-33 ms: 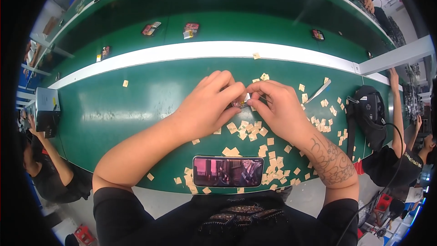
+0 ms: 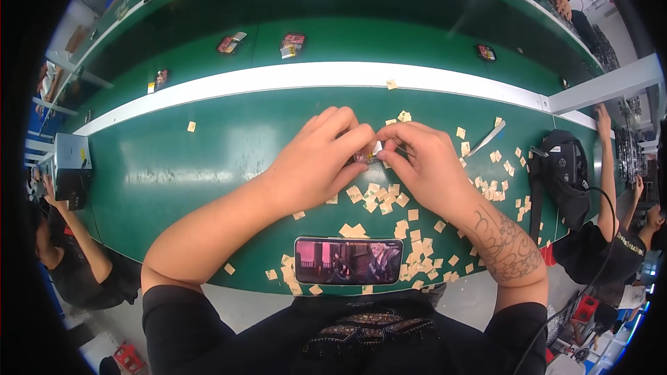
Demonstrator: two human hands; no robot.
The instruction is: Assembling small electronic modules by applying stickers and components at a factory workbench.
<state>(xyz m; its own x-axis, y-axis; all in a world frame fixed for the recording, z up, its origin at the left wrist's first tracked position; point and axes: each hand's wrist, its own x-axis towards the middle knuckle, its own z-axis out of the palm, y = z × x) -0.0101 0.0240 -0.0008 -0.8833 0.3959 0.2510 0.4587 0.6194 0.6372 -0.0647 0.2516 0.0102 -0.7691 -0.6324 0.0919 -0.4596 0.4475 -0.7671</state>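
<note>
Between my hands is a small electronic part [image 2: 366,156] with a dark body and white and yellow bits; my fingers cover much of it. My left hand [image 2: 321,153] is closed around its left side, thumb below and fingers above. The thumb and index finger of my right hand [image 2: 425,163] are curled in a pinch at its right edge. Small beige square stickers [image 2: 379,198] lie scattered just below and right of my hands. A phone [image 2: 349,261] showing a video lies between my forearms, near the table's front edge.
White-handled tweezers [image 2: 488,139] lie to the right, and a black bag [image 2: 564,170] rests at the right edge. A grey metal box [image 2: 71,167] stands at far left. Beyond the white rail [image 2: 313,76], several small red-and-black parts [image 2: 292,45] sit on green surface. Other people work on both sides.
</note>
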